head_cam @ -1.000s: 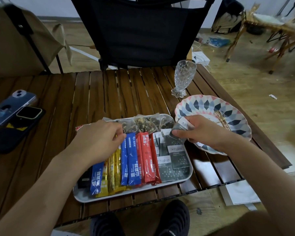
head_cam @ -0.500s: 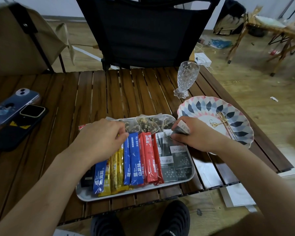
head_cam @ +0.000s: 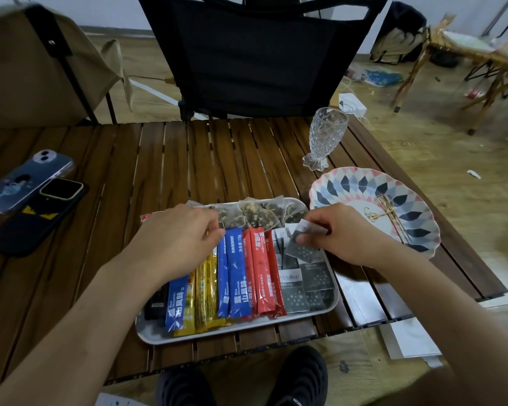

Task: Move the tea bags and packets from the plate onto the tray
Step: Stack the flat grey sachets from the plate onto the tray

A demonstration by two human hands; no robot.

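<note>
A white tray [head_cam: 238, 332] on the wooden table holds blue stick packets [head_cam: 236, 276], red stick packets [head_cam: 261, 276], yellow stick packets [head_cam: 207, 291], grey star-patterned sachets [head_cam: 302, 285] and mesh tea bags [head_cam: 258, 215] along its far edge. My right hand [head_cam: 343, 232] pinches a grey sachet [head_cam: 301, 244] over the tray's right side. My left hand [head_cam: 176, 238] rests curled on the tops of the yellow and blue sticks, fingertips pinched there. The patterned plate [head_cam: 349, 183] to the right holds only a gold twine tie [head_cam: 386, 213].
A cut-glass goblet [head_cam: 324, 136] stands behind the plate. Two phones [head_cam: 27, 180] lie at the table's left. A black chair [head_cam: 255, 54] faces me across the table. White paper [head_cam: 408, 338] hangs off the near right edge. My black shoes [head_cam: 241, 379] show below.
My right hand has carried the grey sachet left from the plate's edge to over the tray's grey sachets. My left hand stays on the stick packets.
</note>
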